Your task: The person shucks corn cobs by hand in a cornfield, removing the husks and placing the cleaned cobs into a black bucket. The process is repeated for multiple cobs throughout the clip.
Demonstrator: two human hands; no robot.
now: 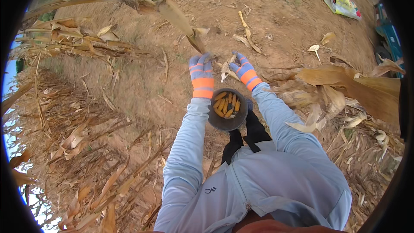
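My left hand (201, 74), in a purple and orange work glove, is raised beside the lower end of a dry corn stalk (174, 16). Blur at its fingertips hides whether it grips anything. My right hand (243, 70), gloved alike, is at a dry, pale piece of corn husk (228, 66); whether its fingers are closed on it is unclear. Below both hands, near my feet, a dark round bucket (223, 125) holds several husked yellow corn cobs (229, 113).
Dry corn stalks and leaves (74, 129) cover the left side. Large dry leaves (349, 87) reach in from the right. A printed plastic sack (343, 5) lies on the bare soil at the upper right, near a teal vehicle part (389, 35). Loose husks (247, 34) lie ahead.
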